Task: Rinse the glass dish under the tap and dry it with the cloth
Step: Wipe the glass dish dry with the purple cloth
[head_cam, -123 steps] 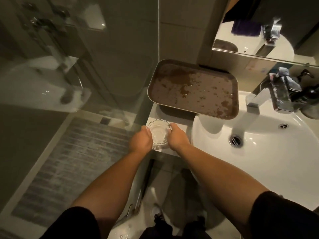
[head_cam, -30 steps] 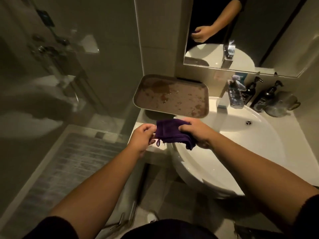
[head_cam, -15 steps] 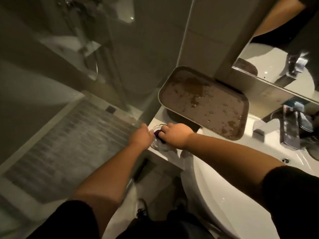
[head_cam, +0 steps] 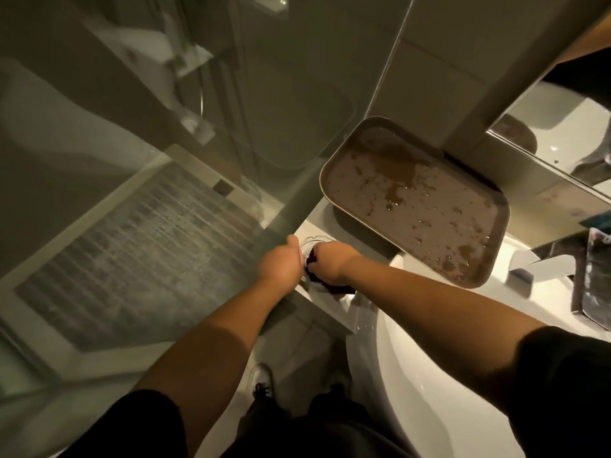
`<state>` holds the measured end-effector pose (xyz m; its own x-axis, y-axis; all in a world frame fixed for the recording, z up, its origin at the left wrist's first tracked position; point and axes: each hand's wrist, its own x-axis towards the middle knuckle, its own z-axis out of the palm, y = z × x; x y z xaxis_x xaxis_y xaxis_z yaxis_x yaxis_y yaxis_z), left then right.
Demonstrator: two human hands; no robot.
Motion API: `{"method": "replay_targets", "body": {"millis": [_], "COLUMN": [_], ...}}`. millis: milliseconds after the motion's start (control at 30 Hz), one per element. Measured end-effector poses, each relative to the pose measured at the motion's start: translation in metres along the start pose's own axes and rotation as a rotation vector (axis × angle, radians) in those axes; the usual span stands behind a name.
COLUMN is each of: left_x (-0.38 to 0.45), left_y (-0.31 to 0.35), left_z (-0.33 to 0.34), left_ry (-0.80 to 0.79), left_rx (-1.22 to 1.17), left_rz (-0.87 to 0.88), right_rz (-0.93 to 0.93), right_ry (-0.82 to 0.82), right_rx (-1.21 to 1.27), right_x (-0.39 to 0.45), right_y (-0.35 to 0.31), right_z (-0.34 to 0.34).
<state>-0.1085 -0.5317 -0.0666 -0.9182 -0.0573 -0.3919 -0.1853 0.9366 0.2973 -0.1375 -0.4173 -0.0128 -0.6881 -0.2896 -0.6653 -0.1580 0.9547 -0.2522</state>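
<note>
A small clear glass dish [head_cam: 312,241] sits on the white counter ledge left of the basin, mostly hidden between my hands. My left hand [head_cam: 281,264] grips its left side. My right hand [head_cam: 332,264] presses a dark purple cloth [head_cam: 334,287] down into the dish; a fold of the cloth shows under my wrist. The tap [head_cam: 532,267] stands at the right edge, away from both hands.
A brown wet tray [head_cam: 416,200] leans on the counter behind the dish. The white basin [head_cam: 429,408] curves along the lower right. A glass shower screen [head_cam: 198,143] stands to the left, with a grey mat [head_cam: 139,252] behind it. A mirror [head_cam: 562,133] hangs at upper right.
One second ago both hands held the purple cloth spread above the counter. Since then my right hand has pushed the cloth into the dish while my left hand took hold of the dish.
</note>
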Motion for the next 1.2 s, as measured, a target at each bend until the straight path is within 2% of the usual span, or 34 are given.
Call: {"method": "replay_targets", "body": {"millis": [67,133,267,333,467,567,733,800,867,967,1067,1133,1200], "left_x": [-0.004,-0.008,-0.005,0.003,0.014,0.007,-0.011,-0.019,-0.022,-0.01,0.007,0.012,0.011], "left_y": [-0.001,-0.004,-0.007,-0.008,-0.008,-0.005,-0.003,-0.003,-0.004,-0.006,-0.006,-0.005,-0.004], "left_z": [0.003,0.004,-0.005,-0.012,-0.015,-0.012,0.006,0.017,0.021,0.008,-0.012,-0.015,-0.011], "left_ry": [0.02,0.035,0.0,-0.039,-0.102,-0.069,0.013,0.029,-0.009,-0.038,-0.073,-0.101,-0.08], "left_rx": [-0.026,-0.067,-0.061,0.007,0.04,0.051,-0.077,-0.129,-0.1,-0.1,-0.007,0.034,0.044], "left_rz": [-0.008,-0.019,-0.028,0.042,0.15,0.109,-0.018,-0.092,-0.11,-0.072,0.091,0.169,0.158], "right_rz": [0.067,0.069,-0.12,-0.219,-0.274,-0.199,0.087,0.134,0.092,-0.069,-0.189,-0.211,-0.212], "right_ry": [0.002,-0.038,-0.114,-0.158,-0.153,-0.064,0.118,0.138,0.112,0.003,-0.081,-0.084,-0.045], "right_rx": [0.145,0.174,-0.101,-0.223,-0.348,-0.334,0.045,0.113,0.096,-0.067,-0.222,-0.284,-0.328], "right_x": [-0.001,0.0,0.001,0.001,0.003,0.001,-0.006,-0.006,-0.007,-0.005,-0.002,0.0,-0.001], "right_y": [-0.002,-0.002,0.007,0.009,0.01,0.009,0.002,0.001,0.003,0.008,0.011,0.014,0.014], "right_z": [0.005,0.006,-0.008,-0.018,-0.024,-0.017,0.013,0.023,0.021,0.004,-0.015,-0.019,-0.018]}}
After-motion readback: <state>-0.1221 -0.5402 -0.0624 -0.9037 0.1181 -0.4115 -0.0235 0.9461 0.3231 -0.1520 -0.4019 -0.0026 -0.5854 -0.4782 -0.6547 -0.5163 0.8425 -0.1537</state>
